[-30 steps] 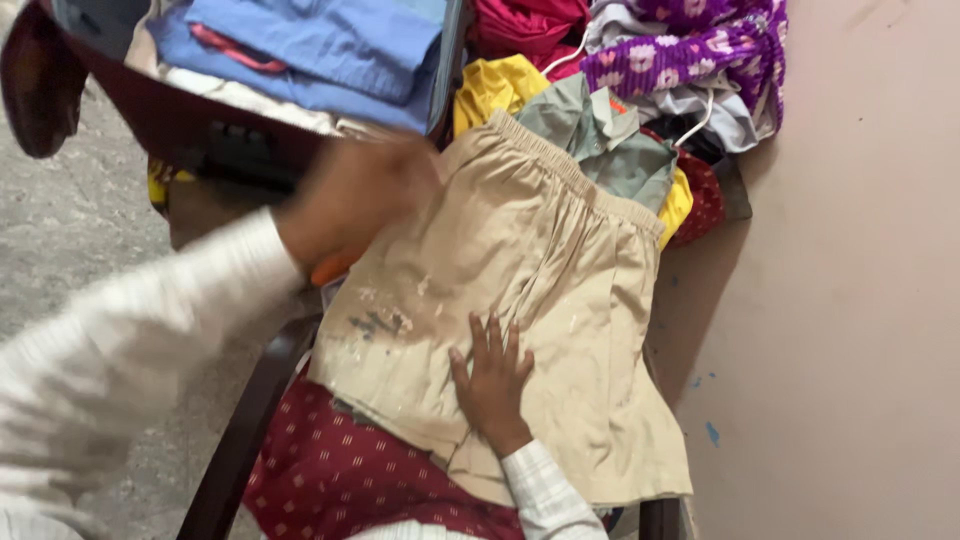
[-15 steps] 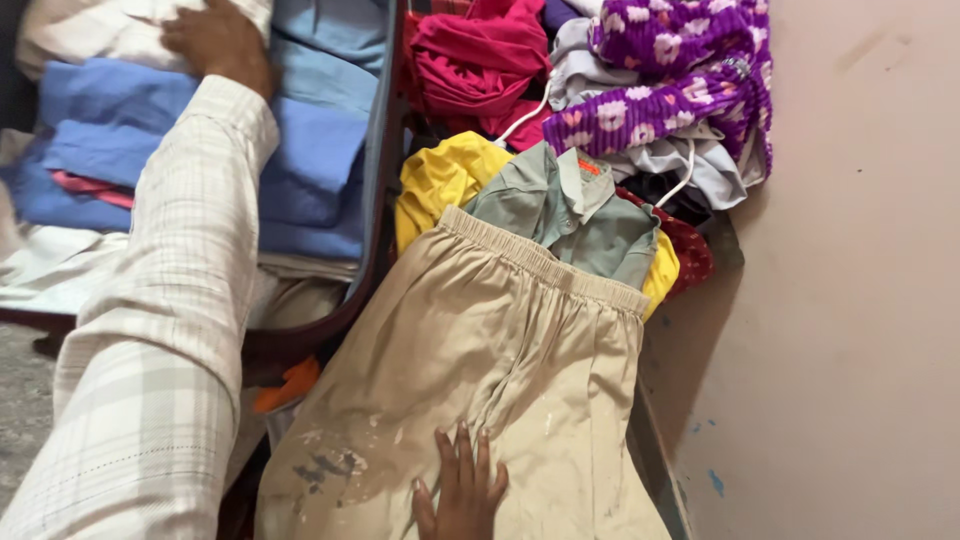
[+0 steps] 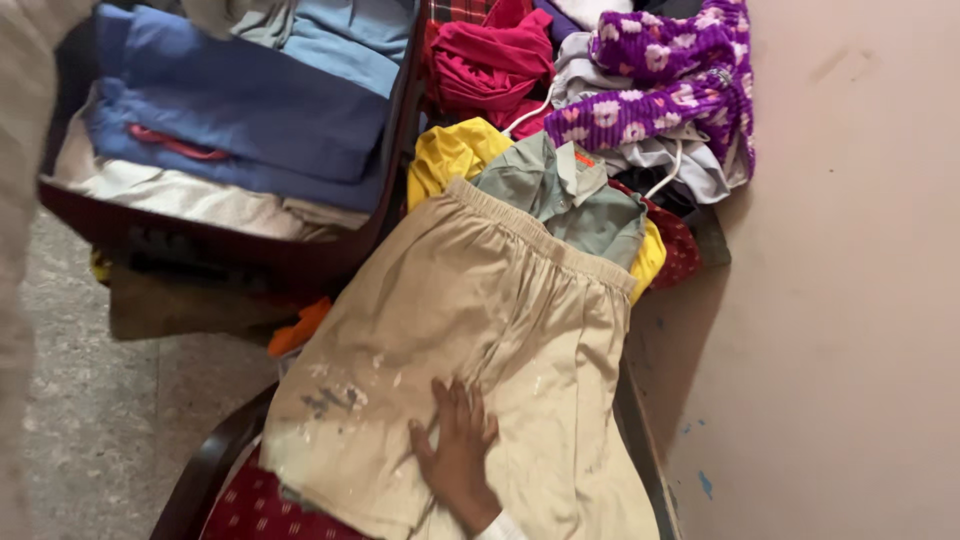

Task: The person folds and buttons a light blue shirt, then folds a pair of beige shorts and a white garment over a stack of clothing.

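A pair of beige shorts (image 3: 480,300) with an elastic waistband and paint stains lies spread over a seat. My right hand (image 3: 455,455) rests flat on its lower part, fingers apart, holding nothing. Only the blurred pale checked sleeve of my left arm (image 3: 20,200) shows along the left edge; my left hand is out of view. An open maroon suitcase (image 3: 200,250) at the upper left holds folded blue clothes (image 3: 240,110).
Beyond the waistband lies a pile of clothes: a yellow garment (image 3: 445,155), a grey-green shirt (image 3: 560,195), a red one (image 3: 490,55) and a purple flowered one (image 3: 660,70). A pink wall (image 3: 850,300) closes the right side. A dark chair arm (image 3: 205,470) and grey floor (image 3: 100,420) are lower left.
My left arm has pulled back from inside the suitcase to the left edge, and its hand has left the view. My right hand stays flat on the shorts.
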